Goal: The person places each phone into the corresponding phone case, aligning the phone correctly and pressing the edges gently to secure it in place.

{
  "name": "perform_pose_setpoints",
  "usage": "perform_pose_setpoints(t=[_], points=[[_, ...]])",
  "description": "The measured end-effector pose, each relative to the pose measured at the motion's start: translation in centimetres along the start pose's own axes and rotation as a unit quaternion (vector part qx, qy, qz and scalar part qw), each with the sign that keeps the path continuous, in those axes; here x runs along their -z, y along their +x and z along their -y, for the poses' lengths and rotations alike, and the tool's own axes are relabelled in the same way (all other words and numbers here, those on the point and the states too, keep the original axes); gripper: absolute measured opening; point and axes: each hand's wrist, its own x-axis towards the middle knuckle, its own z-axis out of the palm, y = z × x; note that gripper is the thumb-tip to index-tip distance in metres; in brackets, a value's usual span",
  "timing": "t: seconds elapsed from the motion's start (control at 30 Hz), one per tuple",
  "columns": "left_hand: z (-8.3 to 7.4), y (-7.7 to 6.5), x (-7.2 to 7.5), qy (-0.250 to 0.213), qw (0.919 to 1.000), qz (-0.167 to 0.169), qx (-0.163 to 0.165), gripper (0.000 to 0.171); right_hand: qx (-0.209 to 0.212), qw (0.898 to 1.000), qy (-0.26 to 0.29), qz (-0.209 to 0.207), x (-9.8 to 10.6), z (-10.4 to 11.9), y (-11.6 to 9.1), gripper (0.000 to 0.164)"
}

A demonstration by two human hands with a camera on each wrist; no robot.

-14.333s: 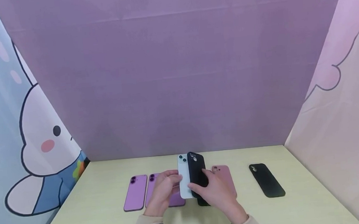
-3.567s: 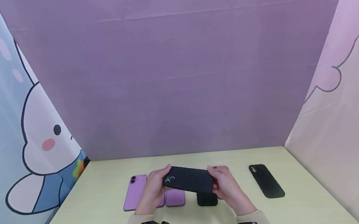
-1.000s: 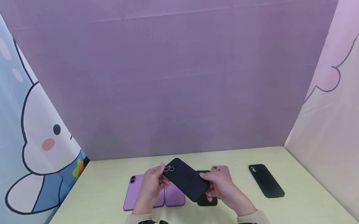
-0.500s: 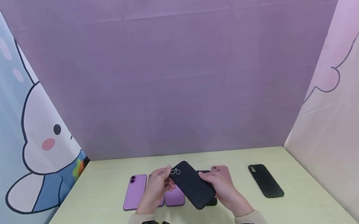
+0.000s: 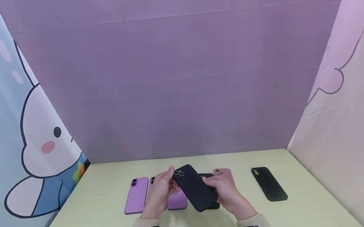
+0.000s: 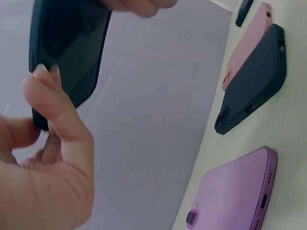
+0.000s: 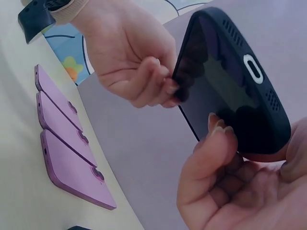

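Observation:
A phone in a black case (image 5: 196, 190) is held tilted above the table, its back and two camera rings facing the head view. My left hand (image 5: 160, 191) pinches the camera corner between thumb and fingers. At the lower right edge, my right hand (image 5: 228, 195) grips the case with its thumb on the back. The right wrist view shows the dark glossy screen (image 7: 225, 96) framed by the case, with the charging port (image 7: 253, 68) visible through its end cutout. Left fingertips (image 7: 170, 88) touch the screen's edge there.
Three purple phones (image 5: 136, 195) lie in a row at left, the middle one mostly behind my left hand. A black case (image 6: 256, 79) lies beneath the held phone, beside a pink one (image 5: 224, 175). Another black case (image 5: 269, 184) lies farther right. A purple backdrop (image 5: 180, 92) stands behind.
Earliest, a pale blue phone and a black case were held side by side; later both hands held the cased phone nearly level. It has since tilted steeply and shifted slightly right.

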Motion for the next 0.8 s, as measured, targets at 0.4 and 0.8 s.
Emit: perform_pose_setpoints(t=[0.4,0.8], points=[[-0.6,-1.4,-1.0,0.104,0.9946,0.001,0.005,0.031,0.004,0.999,0.015,-0.036,-0.5,-0.8,0.3,0.042],[-1.1,-2.9,-2.7,0.38,0.9231,-0.019,-0.052,0.072,-0.003,1.0,0.005,-0.003,-0.7,-1.9,0.7,0.036]])
